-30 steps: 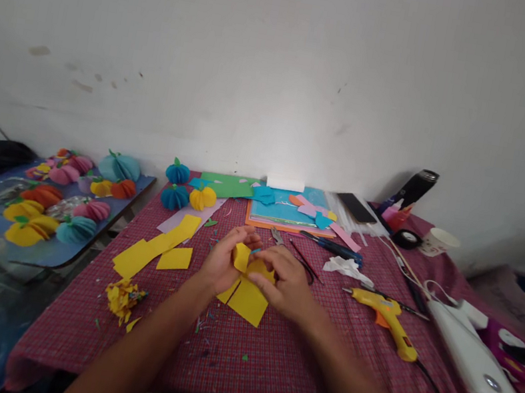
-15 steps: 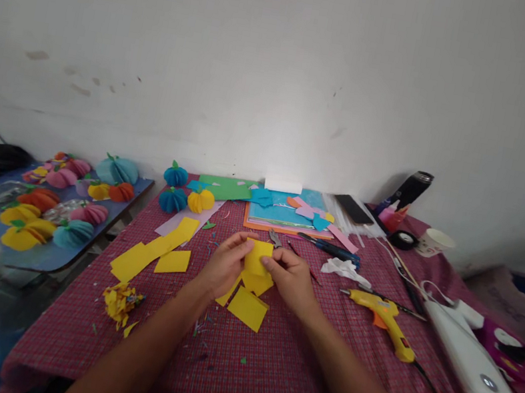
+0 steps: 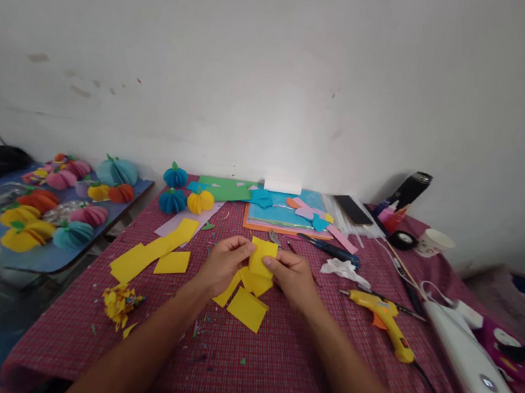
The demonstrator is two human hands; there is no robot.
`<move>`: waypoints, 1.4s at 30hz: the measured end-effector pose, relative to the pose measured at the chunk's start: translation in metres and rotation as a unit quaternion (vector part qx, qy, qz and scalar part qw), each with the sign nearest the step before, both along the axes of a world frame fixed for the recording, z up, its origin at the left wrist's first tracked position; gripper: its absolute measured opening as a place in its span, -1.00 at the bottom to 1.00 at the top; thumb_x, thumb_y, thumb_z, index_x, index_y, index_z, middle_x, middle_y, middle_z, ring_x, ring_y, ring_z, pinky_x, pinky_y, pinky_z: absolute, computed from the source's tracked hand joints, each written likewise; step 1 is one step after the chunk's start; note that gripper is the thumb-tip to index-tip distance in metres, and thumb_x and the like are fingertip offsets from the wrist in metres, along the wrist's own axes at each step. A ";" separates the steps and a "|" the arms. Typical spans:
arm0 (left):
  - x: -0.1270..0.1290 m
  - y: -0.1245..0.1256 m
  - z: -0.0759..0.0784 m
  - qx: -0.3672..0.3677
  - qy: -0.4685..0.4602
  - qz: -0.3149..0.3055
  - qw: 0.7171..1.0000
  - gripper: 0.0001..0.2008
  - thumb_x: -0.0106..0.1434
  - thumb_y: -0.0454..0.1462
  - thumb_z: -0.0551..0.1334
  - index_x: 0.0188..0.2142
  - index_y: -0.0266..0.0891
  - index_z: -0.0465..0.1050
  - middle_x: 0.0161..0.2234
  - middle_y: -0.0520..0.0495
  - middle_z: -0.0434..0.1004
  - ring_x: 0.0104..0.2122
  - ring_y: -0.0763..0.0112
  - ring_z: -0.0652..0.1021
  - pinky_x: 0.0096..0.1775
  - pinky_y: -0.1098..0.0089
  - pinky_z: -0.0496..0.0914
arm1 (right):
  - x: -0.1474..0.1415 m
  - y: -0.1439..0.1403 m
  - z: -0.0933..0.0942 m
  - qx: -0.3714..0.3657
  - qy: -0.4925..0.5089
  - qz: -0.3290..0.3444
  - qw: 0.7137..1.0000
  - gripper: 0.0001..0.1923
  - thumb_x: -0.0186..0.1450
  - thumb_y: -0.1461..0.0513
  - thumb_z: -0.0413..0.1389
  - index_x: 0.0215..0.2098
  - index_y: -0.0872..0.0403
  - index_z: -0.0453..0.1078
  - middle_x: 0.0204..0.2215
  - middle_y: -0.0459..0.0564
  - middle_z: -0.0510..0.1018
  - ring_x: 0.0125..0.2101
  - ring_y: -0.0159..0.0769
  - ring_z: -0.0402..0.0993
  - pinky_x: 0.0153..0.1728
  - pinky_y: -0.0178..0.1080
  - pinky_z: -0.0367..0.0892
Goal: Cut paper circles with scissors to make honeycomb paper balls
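Fingers of both hands meet on one small yellow paper square [image 3: 263, 256], which I hold up off the table just above the loose yellow pieces: my left hand [image 3: 225, 263] pinches its left edge between thumb and fingertips, my right hand [image 3: 293, 278] pinches the right edge the same way, so the square stands nearly upright facing me, I judge so that its edges can be lined up by eye. Directly under my hands lie more cut yellow pieces [image 3: 249, 299], at least three that I can separate: a narrow strip below the left hand, a piece partly hidden under the held square, and a flat square nearest to me. Out past my left hand lie a long yellow strip [image 3: 151, 249] and beside it one smaller yellow rectangle [image 3: 172, 262], both flat on the red checked tablecloth [image 3: 263, 366], kept within easy reach as stock, it seems. Nearer me on that side is one crumpled heap of yellow scraps [image 3: 120, 302], pushed clear of the working spot. Off to the right of my right hand rests one yellow glue gun [image 3: 384, 314] on its side, its cord trailing toward me, and one white crumpled tissue [image 3: 344, 269] lies between it and my hand. Beyond my hands, three finished paper balls [image 3: 186, 195] sit by the wall, two blue and one yellow, with a stack of coloured sheets [image 3: 285, 211] to their right. Far left, a blue side table [image 3: 53, 258] carries many more paper balls; I cannot count them exactly.
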State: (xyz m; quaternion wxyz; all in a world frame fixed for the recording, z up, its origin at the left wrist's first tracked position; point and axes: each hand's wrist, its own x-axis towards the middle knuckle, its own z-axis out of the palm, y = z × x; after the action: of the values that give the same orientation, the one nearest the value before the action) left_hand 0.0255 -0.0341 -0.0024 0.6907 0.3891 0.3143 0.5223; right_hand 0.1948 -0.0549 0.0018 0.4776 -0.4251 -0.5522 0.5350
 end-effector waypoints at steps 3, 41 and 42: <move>0.000 0.000 -0.001 -0.001 0.003 -0.013 1.000 -0.77 0.09 -0.17 0.40 -0.39 -0.29 0.48 -0.43 -0.02 0.48 -0.45 0.49 0.47 -0.31 0.43 0.34 | 0.002 0.001 -0.001 -0.002 -0.014 -0.017 1.000 -0.67 0.14 0.01 0.24 -0.49 0.12 0.43 -0.67 -0.18 0.31 -0.67 -0.48 0.09 -0.65 -0.37 0.01; -0.019 0.006 0.016 0.043 0.070 0.113 0.990 -0.76 0.08 -0.23 0.38 -0.25 -0.27 0.52 -0.40 -0.08 0.56 -0.46 0.43 0.53 -0.36 0.41 0.38 | -0.001 0.007 -0.004 -0.040 0.004 -0.044 0.998 -0.59 0.18 -0.08 0.18 -0.49 0.10 0.35 -0.67 -0.18 0.35 -0.70 -0.49 0.13 -0.67 -0.39 0.04; -0.023 0.008 0.018 0.058 0.069 0.155 0.984 -0.78 0.08 -0.24 0.38 -0.27 -0.27 0.52 -0.42 -0.06 0.55 -0.46 0.45 0.52 -0.35 0.41 0.38 | 0.000 0.007 -0.004 -0.045 -0.004 -0.027 0.999 -0.58 0.20 -0.08 0.16 -0.49 0.10 0.36 -0.66 -0.17 0.36 -0.70 -0.48 0.14 -0.66 -0.39 0.05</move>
State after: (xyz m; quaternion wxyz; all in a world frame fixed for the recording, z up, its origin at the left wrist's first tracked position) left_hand 0.0023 -0.0257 0.0156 0.5538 0.4104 0.3871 0.6125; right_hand 0.1943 -0.0481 -0.0019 0.4702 -0.4632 -0.5180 0.5441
